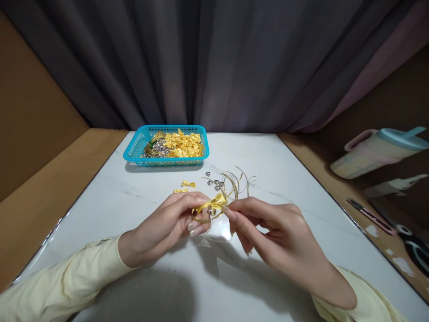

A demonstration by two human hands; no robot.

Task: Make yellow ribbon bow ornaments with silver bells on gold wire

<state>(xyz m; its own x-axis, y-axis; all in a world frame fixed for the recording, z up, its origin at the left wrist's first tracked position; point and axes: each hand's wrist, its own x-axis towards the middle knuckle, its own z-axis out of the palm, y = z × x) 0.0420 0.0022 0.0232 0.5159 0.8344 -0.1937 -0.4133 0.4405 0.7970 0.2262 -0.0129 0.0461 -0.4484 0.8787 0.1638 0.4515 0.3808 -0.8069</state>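
Observation:
Between my two hands is a yellow ribbon bow (218, 200) with looped gold cord (200, 220) and a small silver bell (210, 211) beneath it. My left hand (177, 214) is closed on the bow's left side, thumb on top and fingers under. At the bow's right edge, my right hand (268, 223) pinches with thumb and forefinger, apparently on the gold cord; the exact grip is too small to make out. Just beyond the hands lie loose bows (188, 184), several silver bells (216, 182) and curled gold cords (231, 183).
A blue basket (164, 163) with yellow bows, silver bells and gold cord stands at the back of the white tabletop (254, 152). To the right are a tumbler (375, 154), a white bottle (392, 187), pink-handled snips (372, 217) and black-handled scissors (417, 250). A grey curtain (217, 67) hangs behind.

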